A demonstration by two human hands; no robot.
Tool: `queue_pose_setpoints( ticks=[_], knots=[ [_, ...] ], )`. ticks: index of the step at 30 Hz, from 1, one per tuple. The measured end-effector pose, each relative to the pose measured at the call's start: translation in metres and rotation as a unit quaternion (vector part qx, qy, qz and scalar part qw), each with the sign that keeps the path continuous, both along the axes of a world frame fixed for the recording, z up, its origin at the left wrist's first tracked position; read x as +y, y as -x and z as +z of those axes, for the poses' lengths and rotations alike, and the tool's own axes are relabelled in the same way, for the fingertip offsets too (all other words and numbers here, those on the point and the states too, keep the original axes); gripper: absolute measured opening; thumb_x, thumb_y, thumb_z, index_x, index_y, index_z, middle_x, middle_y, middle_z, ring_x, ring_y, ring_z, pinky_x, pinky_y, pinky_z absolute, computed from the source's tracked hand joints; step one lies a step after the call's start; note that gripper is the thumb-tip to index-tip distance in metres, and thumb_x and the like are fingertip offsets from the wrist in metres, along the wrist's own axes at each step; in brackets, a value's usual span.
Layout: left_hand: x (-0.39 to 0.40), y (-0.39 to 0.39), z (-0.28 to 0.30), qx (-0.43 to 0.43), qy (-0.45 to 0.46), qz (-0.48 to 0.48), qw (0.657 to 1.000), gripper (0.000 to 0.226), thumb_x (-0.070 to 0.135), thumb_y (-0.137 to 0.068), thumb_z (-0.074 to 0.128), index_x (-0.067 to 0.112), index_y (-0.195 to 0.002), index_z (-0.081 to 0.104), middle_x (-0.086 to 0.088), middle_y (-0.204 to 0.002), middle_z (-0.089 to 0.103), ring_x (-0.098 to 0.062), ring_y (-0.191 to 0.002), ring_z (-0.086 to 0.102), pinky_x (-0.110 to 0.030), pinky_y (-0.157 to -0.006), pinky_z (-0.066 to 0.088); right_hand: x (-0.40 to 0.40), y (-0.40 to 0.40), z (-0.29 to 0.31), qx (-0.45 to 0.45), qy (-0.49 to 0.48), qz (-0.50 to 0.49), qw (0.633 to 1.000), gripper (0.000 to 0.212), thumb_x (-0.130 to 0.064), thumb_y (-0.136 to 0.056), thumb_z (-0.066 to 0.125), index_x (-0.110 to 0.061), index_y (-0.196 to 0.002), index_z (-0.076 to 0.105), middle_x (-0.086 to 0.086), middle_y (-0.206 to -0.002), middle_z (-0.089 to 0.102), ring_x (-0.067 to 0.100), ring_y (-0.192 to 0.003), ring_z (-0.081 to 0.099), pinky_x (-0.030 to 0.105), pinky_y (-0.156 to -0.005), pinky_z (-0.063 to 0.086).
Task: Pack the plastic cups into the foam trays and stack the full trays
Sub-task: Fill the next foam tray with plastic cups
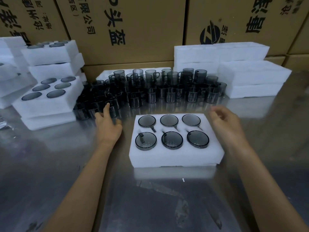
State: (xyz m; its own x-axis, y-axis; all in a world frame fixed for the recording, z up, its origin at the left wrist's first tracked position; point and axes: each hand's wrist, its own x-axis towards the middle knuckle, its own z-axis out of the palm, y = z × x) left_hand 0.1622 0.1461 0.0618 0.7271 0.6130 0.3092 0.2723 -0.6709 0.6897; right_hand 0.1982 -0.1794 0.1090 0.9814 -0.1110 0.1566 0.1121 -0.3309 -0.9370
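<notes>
A white foam tray point(175, 157) lies on the steel table before me, with a grey plastic cup point(172, 140) in each of its six holes. My left hand point(107, 126) hovers just left of the tray, fingers relaxed, index finger near the loose cups point(150, 91) massed behind. My right hand point(224, 121) hangs by the tray's far right corner, fingers loosely curled, holding nothing. Neither hand touches the tray.
Full foam trays point(48, 104) are stacked at the left, with more foam piles further left. Empty foam trays point(250, 77) are piled at the back right. Cardboard boxes point(133, 27) wall the back. Bare steel table point(66, 164) lies in front.
</notes>
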Motion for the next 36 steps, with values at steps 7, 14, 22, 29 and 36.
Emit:
queue_pose_setpoints(
  ticks=[7,14,22,29,36],
  knots=[
    [-0.012,0.010,0.002,0.025,-0.022,-0.024,0.999,0.058,0.018,-0.093,0.057,0.016,-0.147,0.036,-0.016,-0.135,0.039,-0.035,-0.122,0.045,-0.047,-0.107,0.038,-0.004,0.003,-0.004,0.171,0.015,0.083,0.982,0.037,-0.046,-0.091,0.062,-0.012,-0.087,0.074,0.007,-0.078,0.075,0.020,-0.069,0.069,0.029,-0.066,0.052],
    [-0.039,0.012,-0.001,0.036,-0.059,-0.110,0.992,0.032,0.022,-0.103,0.045,0.015,-0.132,0.057,-0.011,-0.121,0.051,-0.030,-0.122,0.042,-0.041,-0.105,0.032,-0.008,0.001,-0.011,0.150,-0.046,0.192,0.969,0.026,-0.054,-0.080,0.070,-0.050,-0.105,0.071,-0.013,-0.097,0.077,0.011,-0.085,0.075,0.032,-0.076,0.059],
    [-0.044,0.027,0.037,-0.038,0.432,-0.200,0.879,0.041,0.063,-0.088,0.056,0.032,-0.109,0.072,-0.003,-0.107,0.075,-0.028,-0.107,0.069,-0.049,-0.095,0.052,0.011,0.005,-0.010,0.097,-0.248,0.235,0.935,0.038,-0.039,-0.089,0.069,-0.042,-0.126,0.063,-0.001,-0.118,0.073,0.023,-0.102,0.073,0.035,-0.070,0.059],
    [-0.020,0.033,0.045,0.097,0.493,-0.317,0.805,0.054,0.046,-0.069,0.083,0.030,-0.119,0.070,-0.008,-0.122,0.070,-0.031,-0.107,0.069,-0.053,-0.093,0.053,0.029,0.013,-0.015,0.134,-0.351,0.228,0.898,0.039,-0.044,-0.097,0.057,-0.032,-0.134,0.060,0.003,-0.127,0.069,0.028,-0.114,0.067,0.053,-0.095,0.054],
    [-0.014,0.032,0.080,-0.239,0.574,-0.158,0.767,0.030,0.027,-0.087,0.067,0.019,-0.116,0.067,-0.009,-0.121,0.070,-0.029,-0.111,0.067,-0.054,-0.093,0.053,0.030,0.007,-0.021,0.185,-0.409,0.175,0.876,0.056,-0.048,-0.098,0.050,-0.017,-0.143,0.040,0.018,-0.106,0.071,0.028,-0.078,0.070,0.035,-0.063,0.054]
  ],
)
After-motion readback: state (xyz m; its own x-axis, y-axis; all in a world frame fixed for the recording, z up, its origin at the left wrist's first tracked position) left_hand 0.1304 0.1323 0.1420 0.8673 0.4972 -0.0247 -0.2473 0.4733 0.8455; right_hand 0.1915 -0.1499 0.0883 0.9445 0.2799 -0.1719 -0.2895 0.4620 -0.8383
